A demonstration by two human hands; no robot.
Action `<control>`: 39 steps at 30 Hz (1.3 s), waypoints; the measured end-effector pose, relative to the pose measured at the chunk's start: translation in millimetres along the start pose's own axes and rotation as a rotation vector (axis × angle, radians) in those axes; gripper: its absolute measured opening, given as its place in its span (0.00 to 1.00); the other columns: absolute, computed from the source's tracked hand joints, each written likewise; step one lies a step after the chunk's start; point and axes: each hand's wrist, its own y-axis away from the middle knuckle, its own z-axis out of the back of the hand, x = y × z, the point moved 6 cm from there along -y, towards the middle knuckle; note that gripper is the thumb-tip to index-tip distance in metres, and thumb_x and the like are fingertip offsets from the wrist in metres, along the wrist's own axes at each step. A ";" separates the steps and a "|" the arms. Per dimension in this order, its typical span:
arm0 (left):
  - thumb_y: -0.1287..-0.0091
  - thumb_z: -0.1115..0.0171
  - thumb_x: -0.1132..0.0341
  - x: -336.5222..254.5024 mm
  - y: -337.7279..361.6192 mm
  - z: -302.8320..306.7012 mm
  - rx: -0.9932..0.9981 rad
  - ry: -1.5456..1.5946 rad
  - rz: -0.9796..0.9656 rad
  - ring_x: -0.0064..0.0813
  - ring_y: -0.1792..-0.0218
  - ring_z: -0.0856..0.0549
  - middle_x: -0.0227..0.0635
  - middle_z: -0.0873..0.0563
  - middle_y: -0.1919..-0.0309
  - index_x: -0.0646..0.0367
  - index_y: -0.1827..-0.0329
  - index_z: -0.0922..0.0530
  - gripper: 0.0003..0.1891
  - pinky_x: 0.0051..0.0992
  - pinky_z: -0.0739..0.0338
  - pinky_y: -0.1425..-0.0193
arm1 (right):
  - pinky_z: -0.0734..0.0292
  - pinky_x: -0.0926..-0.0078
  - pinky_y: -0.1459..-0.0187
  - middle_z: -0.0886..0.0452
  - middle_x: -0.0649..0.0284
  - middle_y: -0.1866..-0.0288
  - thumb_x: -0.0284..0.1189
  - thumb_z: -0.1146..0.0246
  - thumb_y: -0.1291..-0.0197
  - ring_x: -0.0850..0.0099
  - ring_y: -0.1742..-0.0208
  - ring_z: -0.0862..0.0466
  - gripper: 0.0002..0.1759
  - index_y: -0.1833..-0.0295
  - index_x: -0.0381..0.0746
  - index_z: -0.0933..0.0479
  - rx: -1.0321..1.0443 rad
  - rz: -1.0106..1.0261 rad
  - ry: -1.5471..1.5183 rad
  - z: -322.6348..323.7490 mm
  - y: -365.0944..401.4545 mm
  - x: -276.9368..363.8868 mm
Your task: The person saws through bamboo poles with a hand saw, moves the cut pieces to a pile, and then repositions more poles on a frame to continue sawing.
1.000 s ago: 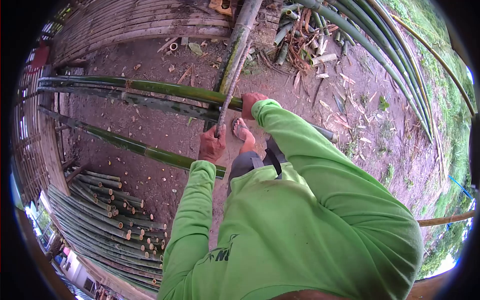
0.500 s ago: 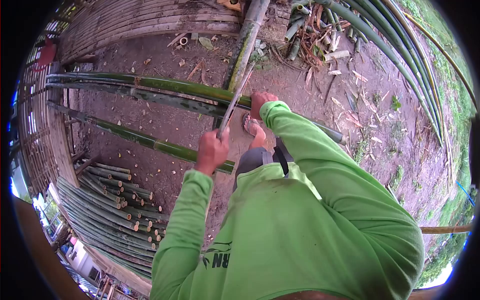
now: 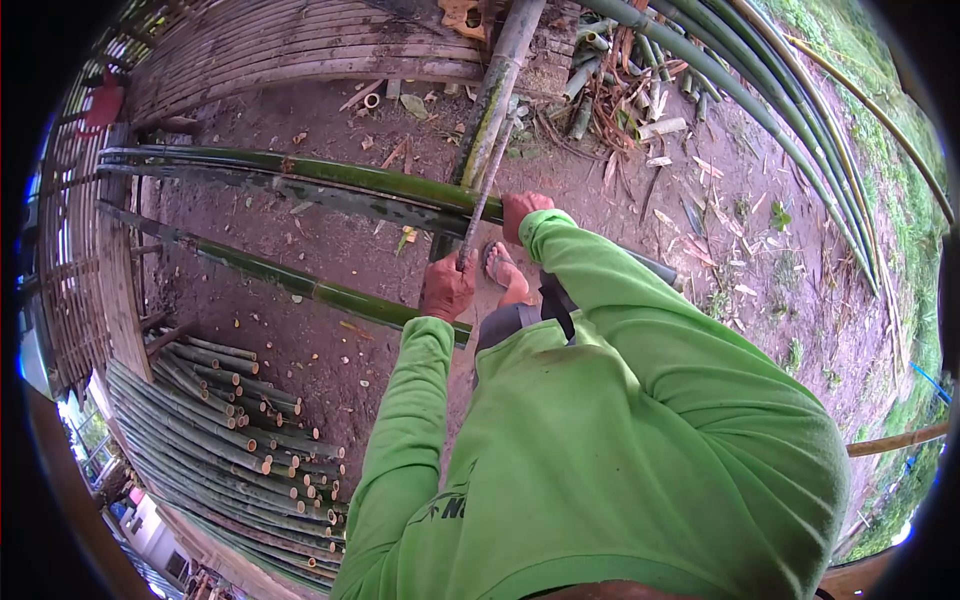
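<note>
My left hand is closed around the near end of a long, thin saw. Its narrow blade slants up and away, lying across a green bamboo pole. Just right of the blade, my right hand wraps over the bamboo pole. A second, darker bamboo pole runs alongside the first, and its cut end shows beyond my right sleeve. Both poles cross a mossy slanted bamboo support. Nearer my body lies another green pole, with its right end by my left wrist.
Cut bamboo lengths are stacked at lower left. A slatted bamboo platform stands at the back. Long poles lean at upper right, near bamboo scraps. My sandalled foot is below the poles.
My left hand has moved up and right, pushing the saw farther forward across the pole. My right hand keeps its hold on the bamboo. The camera view has shifted slightly.
</note>
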 end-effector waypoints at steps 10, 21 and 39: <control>0.32 0.45 0.50 -102.5 -57.9 18.2 0.255 -0.145 0.147 0.61 0.59 0.19 0.61 0.17 0.69 0.69 0.64 0.18 0.24 0.47 0.23 0.54 | 0.20 0.58 0.51 0.16 0.48 0.58 0.30 0.39 0.49 0.54 0.52 0.16 0.13 0.58 0.39 0.18 -0.041 -0.030 -0.060 6.5 19.3 -7.6; 0.30 0.46 0.53 -70.7 1.0 18.3 0.041 -0.151 -0.058 0.56 0.74 0.20 0.52 0.21 0.80 0.62 0.73 0.23 0.21 0.44 0.27 0.71 | 0.18 0.60 0.52 0.16 0.50 0.54 0.29 0.36 0.51 0.56 0.52 0.15 0.15 0.57 0.38 0.17 -0.017 -0.052 -0.063 -1.0 4.7 -14.9; 0.31 0.46 0.52 -45.5 -60.6 -35.3 0.137 -0.138 0.116 0.60 0.71 0.20 0.55 0.20 0.78 0.63 0.73 0.19 0.22 0.45 0.26 0.68 | 0.36 0.61 0.31 0.31 0.43 0.33 0.34 0.39 0.52 0.54 0.27 0.36 0.26 0.46 0.34 0.23 0.035 -0.011 -0.063 -22.9 -10.9 -26.1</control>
